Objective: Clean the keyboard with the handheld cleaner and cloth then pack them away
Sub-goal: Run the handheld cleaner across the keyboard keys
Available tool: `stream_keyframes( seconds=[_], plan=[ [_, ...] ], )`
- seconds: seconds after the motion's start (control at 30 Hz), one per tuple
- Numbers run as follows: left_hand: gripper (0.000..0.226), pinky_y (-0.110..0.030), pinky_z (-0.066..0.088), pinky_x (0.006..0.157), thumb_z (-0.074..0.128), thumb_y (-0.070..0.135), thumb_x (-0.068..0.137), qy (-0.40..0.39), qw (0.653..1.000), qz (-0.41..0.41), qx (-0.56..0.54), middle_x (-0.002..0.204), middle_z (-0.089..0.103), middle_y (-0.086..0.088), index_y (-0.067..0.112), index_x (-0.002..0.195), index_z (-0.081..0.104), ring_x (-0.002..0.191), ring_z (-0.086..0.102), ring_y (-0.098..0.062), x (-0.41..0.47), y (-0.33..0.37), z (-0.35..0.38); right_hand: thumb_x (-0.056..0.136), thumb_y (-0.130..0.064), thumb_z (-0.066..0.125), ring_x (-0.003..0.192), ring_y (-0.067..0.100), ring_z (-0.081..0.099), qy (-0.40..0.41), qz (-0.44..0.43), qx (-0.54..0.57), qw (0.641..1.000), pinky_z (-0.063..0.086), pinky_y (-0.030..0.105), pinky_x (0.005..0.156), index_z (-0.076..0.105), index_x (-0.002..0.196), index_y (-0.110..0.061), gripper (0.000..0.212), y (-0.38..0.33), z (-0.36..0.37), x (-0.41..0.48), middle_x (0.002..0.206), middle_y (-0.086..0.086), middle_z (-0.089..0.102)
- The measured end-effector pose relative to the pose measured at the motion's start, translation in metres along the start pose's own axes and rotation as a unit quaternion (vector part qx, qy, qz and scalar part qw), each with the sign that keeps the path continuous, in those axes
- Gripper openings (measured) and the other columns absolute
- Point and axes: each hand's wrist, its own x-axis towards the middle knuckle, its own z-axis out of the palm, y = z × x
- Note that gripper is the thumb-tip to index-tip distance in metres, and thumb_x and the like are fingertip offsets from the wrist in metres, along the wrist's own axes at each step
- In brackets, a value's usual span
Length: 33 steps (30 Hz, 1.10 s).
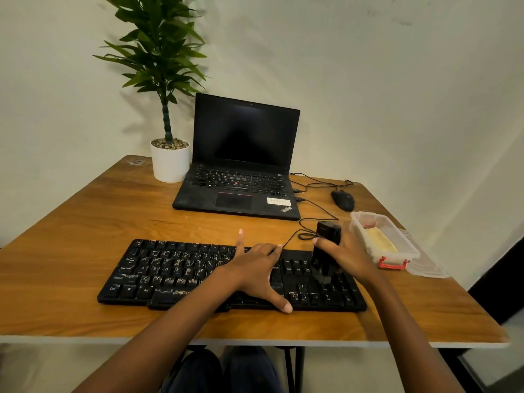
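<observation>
Left hand (pixel 255 269): grip open, fingers spread flat across the middle of the keyboard, likely pinning it so that it does not slide.
Keyboard (pixel 170 275): one, black, lying along the near edge of the desk (pixel 85 222); pale smears show on several keys.
Right hand (pixel 350 255): grip wrapped round the cleaner, thumb across its front.
Cleaner (pixel 328 233): one, black, held nearly upright with its nozzle down on the keys at the right end, probably to work the gaps there.
Box (pixel 404 239): one clear box with red clasps, just right of the keyboard, open and within reach for packing.
Cloth (pixel 380 241): one, yellow, lying inside the box, not yet in use.
Lid (pixel 425 265): one, clear, beside the box.
Mouse (pixel 342 200): one, wired, farther back.
Laptop (pixel 243 165): one, open, screen dark.
Plant (pixel 164 66): one, in a white pot at the back left.
Hands: two, both on the job.
</observation>
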Motion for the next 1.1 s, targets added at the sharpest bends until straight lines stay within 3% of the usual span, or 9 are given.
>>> stream_keyframes(
  seconds=[0.07, 0.17, 0.3, 0.43, 0.57, 0.67, 0.8, 0.93, 1.1],
  plan=[
    [0.123, -0.063, -0.03, 0.097, 0.058, 0.076, 0.066, -0.003, 1.0, -0.003, -0.002, 0.158, 0.0, -0.002, 0.013, 0.149, -0.006, 0.145, -0.005, -0.018, 0.0, 0.0, 0.0, 0.085, -0.035, 0.06, 0.09, 0.007, 0.054, -0.017, 0.006, 0.003, 1.0, 0.047, 0.023, 0.066, 0.045, 0.116, -0.025, 0.036, -0.002, 0.003, -0.005, 0.1, -0.009, 0.054],
    [0.123, -0.064, -0.029, 0.098, 0.058, 0.077, 0.066, -0.005, 1.0, -0.005, -0.003, 0.158, 0.0, -0.002, 0.014, 0.149, -0.006, 0.145, -0.006, -0.019, 0.001, 0.0, 0.0, 0.086, -0.035, 0.06, 0.094, 0.01, 0.056, 0.034, -0.045, 0.008, 0.998, 0.048, 0.024, 0.07, 0.048, 0.107, -0.026, 0.026, -0.009, 0.007, -0.011, 0.096, -0.011, 0.056],
    [0.123, -0.064, -0.029, 0.098, 0.058, 0.076, 0.066, -0.005, 1.0, -0.008, -0.003, 0.158, 0.0, -0.001, 0.014, 0.15, -0.006, 0.145, -0.005, -0.019, 0.0, 0.0, 0.0, 0.088, -0.031, 0.057, 0.089, 0.004, 0.053, -0.056, -0.017, -0.012, 0.998, 0.042, 0.018, 0.065, 0.042, 0.105, -0.03, 0.023, -0.018, 0.007, -0.023, 0.093, -0.015, 0.051],
    [0.123, -0.064, -0.03, 0.097, 0.058, 0.077, 0.065, -0.003, 1.0, -0.008, 0.006, 0.158, 0.0, -0.002, 0.014, 0.15, -0.006, 0.145, -0.005, -0.018, 0.001, -0.001, 0.001, 0.087, -0.031, 0.059, 0.085, 0.002, 0.052, 0.019, -0.051, -0.006, 0.998, 0.043, 0.017, 0.068, 0.043, 0.103, -0.03, 0.022, -0.017, 0.011, -0.03, 0.091, -0.018, 0.052],
    [0.123, -0.062, -0.032, 0.096, 0.058, 0.076, 0.065, -0.001, 1.0, -0.007, 0.001, 0.158, 0.0, -0.001, 0.014, 0.15, -0.006, 0.145, -0.005, -0.018, 0.001, 0.0, 0.001, 0.087, -0.031, 0.059, 0.088, 0.004, 0.056, -0.018, -0.024, 0.002, 1.0, 0.045, 0.019, 0.069, 0.052, 0.104, -0.024, 0.02, -0.013, 0.01, -0.039, 0.095, -0.008, 0.059],
    [0.123, -0.062, -0.031, 0.096, 0.058, 0.076, 0.065, -0.003, 1.0, -0.007, -0.001, 0.158, 0.001, -0.001, 0.014, 0.15, -0.006, 0.145, -0.004, -0.018, 0.0, 0.0, 0.0, 0.087, -0.029, 0.059, 0.085, 0.002, 0.055, 0.053, -0.049, 0.019, 0.997, 0.043, 0.018, 0.067, 0.049, 0.099, -0.029, 0.016, -0.009, 0.01, -0.044, 0.091, -0.011, 0.058],
    [0.123, -0.064, -0.029, 0.098, 0.058, 0.076, 0.065, -0.006, 1.0, -0.01, -0.001, 0.158, 0.0, -0.002, 0.013, 0.15, -0.006, 0.145, -0.005, -0.018, -0.001, 0.001, -0.001, 0.087, -0.026, 0.059, 0.085, 0.004, 0.057, -0.041, -0.019, 0.017, 0.999, 0.043, 0.016, 0.063, 0.047, 0.093, -0.034, 0.015, -0.009, 0.011, -0.052, 0.092, -0.01, 0.058],
    [0.123, -0.063, -0.03, 0.097, 0.058, 0.076, 0.066, -0.009, 1.0, -0.009, -0.003, 0.158, -0.002, -0.002, 0.014, 0.149, -0.006, 0.145, -0.006, -0.017, -0.001, 0.001, 0.0, 0.087, -0.028, 0.059, 0.084, 0.003, 0.057, 0.096, -0.046, 0.06, 0.992, 0.041, 0.017, 0.063, 0.05, 0.095, -0.029, 0.011, -0.008, 0.009, -0.05, 0.089, -0.008, 0.06],
    [0.123, -0.063, -0.03, 0.097, 0.058, 0.076, 0.066, -0.008, 1.0, -0.01, -0.003, 0.158, -0.001, -0.002, 0.013, 0.149, -0.006, 0.145, -0.006, -0.017, -0.001, 0.001, 0.0, 0.088, -0.025, 0.059, 0.081, 0.004, 0.056, 0.019, -0.01, 0.027, 0.999, 0.041, 0.017, 0.061, 0.05, 0.091, -0.03, 0.011, -0.005, 0.007, -0.051, 0.089, -0.006, 0.059]
  ],
)
